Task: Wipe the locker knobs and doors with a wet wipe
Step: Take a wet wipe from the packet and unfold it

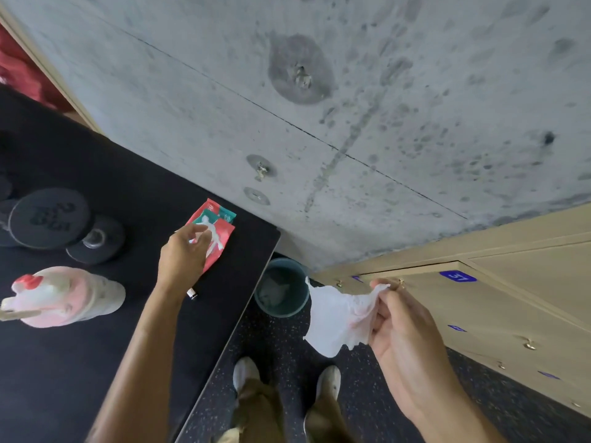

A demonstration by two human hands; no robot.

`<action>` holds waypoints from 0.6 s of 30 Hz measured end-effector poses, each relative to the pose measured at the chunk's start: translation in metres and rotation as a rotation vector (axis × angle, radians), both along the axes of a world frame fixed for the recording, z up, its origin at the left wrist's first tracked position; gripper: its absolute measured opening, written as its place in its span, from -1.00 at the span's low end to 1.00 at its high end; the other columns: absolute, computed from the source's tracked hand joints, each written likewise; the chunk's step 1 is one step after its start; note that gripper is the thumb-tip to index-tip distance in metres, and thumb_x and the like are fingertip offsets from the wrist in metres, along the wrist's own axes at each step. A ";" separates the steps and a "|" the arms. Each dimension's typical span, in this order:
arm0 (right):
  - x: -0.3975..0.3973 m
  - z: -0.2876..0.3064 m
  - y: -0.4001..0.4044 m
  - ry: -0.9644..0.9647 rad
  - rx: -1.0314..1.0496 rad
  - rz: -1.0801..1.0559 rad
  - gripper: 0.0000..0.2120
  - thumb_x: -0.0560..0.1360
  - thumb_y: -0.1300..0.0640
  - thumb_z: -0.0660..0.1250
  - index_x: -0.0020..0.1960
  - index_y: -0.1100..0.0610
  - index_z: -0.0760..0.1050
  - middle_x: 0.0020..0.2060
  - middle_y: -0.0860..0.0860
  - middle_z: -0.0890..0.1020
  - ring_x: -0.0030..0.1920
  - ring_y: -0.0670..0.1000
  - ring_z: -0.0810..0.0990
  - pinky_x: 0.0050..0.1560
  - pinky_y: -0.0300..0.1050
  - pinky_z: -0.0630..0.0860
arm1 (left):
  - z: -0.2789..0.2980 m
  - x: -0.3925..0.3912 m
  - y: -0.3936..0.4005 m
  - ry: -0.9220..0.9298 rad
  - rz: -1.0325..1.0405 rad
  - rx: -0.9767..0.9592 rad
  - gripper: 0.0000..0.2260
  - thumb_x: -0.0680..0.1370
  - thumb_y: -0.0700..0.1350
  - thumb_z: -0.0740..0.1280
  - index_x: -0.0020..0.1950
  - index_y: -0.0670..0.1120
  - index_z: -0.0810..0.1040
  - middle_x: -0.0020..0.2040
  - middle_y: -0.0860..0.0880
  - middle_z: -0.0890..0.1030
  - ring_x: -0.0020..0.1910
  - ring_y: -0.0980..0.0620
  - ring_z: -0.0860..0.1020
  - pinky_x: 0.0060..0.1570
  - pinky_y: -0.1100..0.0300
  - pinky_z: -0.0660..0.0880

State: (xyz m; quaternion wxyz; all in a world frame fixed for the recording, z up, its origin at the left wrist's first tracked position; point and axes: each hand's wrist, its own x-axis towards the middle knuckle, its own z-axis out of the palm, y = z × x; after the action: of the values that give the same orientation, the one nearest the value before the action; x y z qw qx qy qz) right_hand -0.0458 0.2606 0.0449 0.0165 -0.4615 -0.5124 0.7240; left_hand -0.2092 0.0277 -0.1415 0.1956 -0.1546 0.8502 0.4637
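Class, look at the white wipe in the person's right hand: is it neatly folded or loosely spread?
Loosely spread. The wipe hangs crumpled and open from the right hand, pinched at one edge, with ragged, uneven borders.

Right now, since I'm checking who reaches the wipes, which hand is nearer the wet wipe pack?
Left. The left hand rests on the wet wipe pack on the black surface; the right hand is away by the lockers, holding a white wipe.

worktop: black matte worktop (96,346)
on it: black round-ended dumbbell (64,225), pink-and-white plastic bottle (73,295)
floor: teal round bin (283,287) beside the worktop
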 end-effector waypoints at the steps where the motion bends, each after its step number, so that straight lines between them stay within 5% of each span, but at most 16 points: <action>1: -0.001 -0.001 -0.001 -0.001 -0.009 -0.004 -0.78 0.68 0.22 0.13 -0.02 0.18 0.54 -0.39 -0.04 0.62 -0.33 -0.10 0.63 -0.14 -0.06 0.49 | -0.007 0.001 -0.002 -0.023 -0.040 -0.031 -0.72 0.67 -0.01 0.28 0.31 -0.08 0.61 0.30 -0.13 0.62 0.13 -0.18 0.63 0.07 -0.01 0.54; 6: -0.009 -0.014 -0.001 -0.018 -0.030 0.001 -0.78 0.66 0.26 0.14 -0.05 0.18 0.55 -0.37 0.00 0.61 -0.30 -0.05 0.62 -0.11 -0.04 0.50 | -0.038 0.018 -0.010 -0.113 -0.070 -0.135 -0.70 0.66 -0.06 0.27 0.36 -0.11 0.59 0.29 -0.15 0.64 -0.22 0.08 0.52 -0.22 0.14 0.40; 10: -0.013 -0.016 -0.001 0.004 -0.035 0.028 -0.77 0.66 0.27 0.13 -0.07 0.18 0.53 -0.35 -0.02 0.60 -0.32 -0.10 0.62 -0.16 -0.11 0.52 | -0.040 0.033 -0.020 -0.139 -0.064 -0.163 -0.73 0.68 -0.09 0.24 0.29 -0.16 0.60 0.17 -0.19 0.62 -0.25 0.07 0.49 -0.14 0.05 0.49; 14: -0.011 -0.014 0.003 0.005 -0.029 0.055 -0.76 0.66 0.25 0.15 -0.06 0.15 0.56 -0.32 -0.03 0.63 -0.28 -0.10 0.65 -0.18 -0.14 0.53 | -0.032 0.043 -0.023 -0.128 -0.074 -0.171 -0.78 0.67 -0.09 0.24 0.20 -0.15 0.62 0.15 -0.18 0.63 -0.24 0.00 0.53 -0.27 0.13 0.46; 18: -0.006 -0.009 0.006 0.000 -0.009 0.064 -0.76 0.67 0.22 0.15 -0.03 0.14 0.58 -0.31 -0.05 0.67 -0.23 -0.09 0.66 -0.13 -0.12 0.53 | -0.018 0.051 -0.016 -0.097 -0.069 -0.169 -0.78 0.67 -0.08 0.23 0.16 -0.15 0.62 0.16 -0.18 0.64 -0.04 -0.17 0.56 -0.11 0.03 0.48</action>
State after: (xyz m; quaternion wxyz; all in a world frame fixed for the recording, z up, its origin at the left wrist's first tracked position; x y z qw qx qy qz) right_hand -0.0515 0.2670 0.0359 -0.0087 -0.4450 -0.5236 0.7265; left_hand -0.1579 0.0119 -0.1592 0.2389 -0.1634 0.8805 0.3754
